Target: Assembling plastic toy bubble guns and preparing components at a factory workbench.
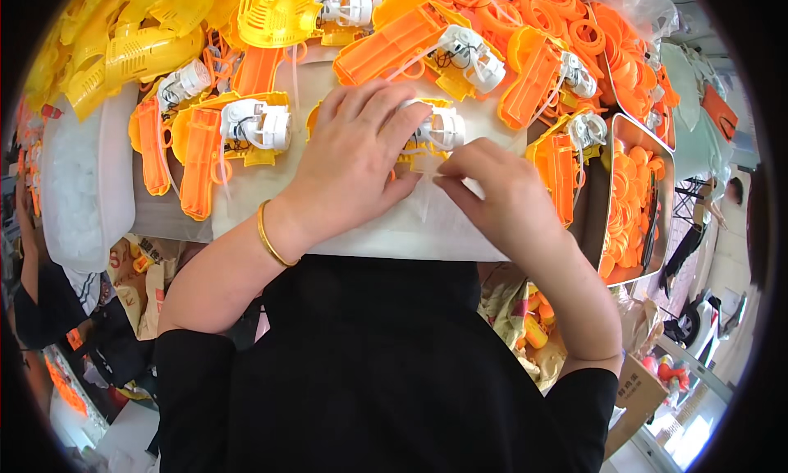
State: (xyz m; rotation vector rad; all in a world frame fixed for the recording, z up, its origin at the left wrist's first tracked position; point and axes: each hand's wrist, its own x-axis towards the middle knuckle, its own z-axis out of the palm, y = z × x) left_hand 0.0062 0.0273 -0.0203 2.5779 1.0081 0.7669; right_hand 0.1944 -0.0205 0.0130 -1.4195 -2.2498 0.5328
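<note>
My left hand (pixel 353 157) is closed over a yellow-and-orange toy gun shell on the pale work surface (pixel 353 241), hiding most of it. Between and beyond its fingers shows the shell's white motor unit (pixel 443 128). My right hand (pixel 501 190) comes in from the right, thumb and forefinger pinched at the near edge of that shell. A small translucent piece (pixel 427 163) lies at those fingertips; whether it is tubing or a flat part I cannot tell.
Similar half-built toy guns (pixel 238 136) lie left, behind and right. Yellow shells (pixel 148 54) are heaped at far left, above a white tub (pixel 86 177). Orange rings (pixel 566 13) pile at the back. A metal tray (pixel 669 202) of orange discs stands right.
</note>
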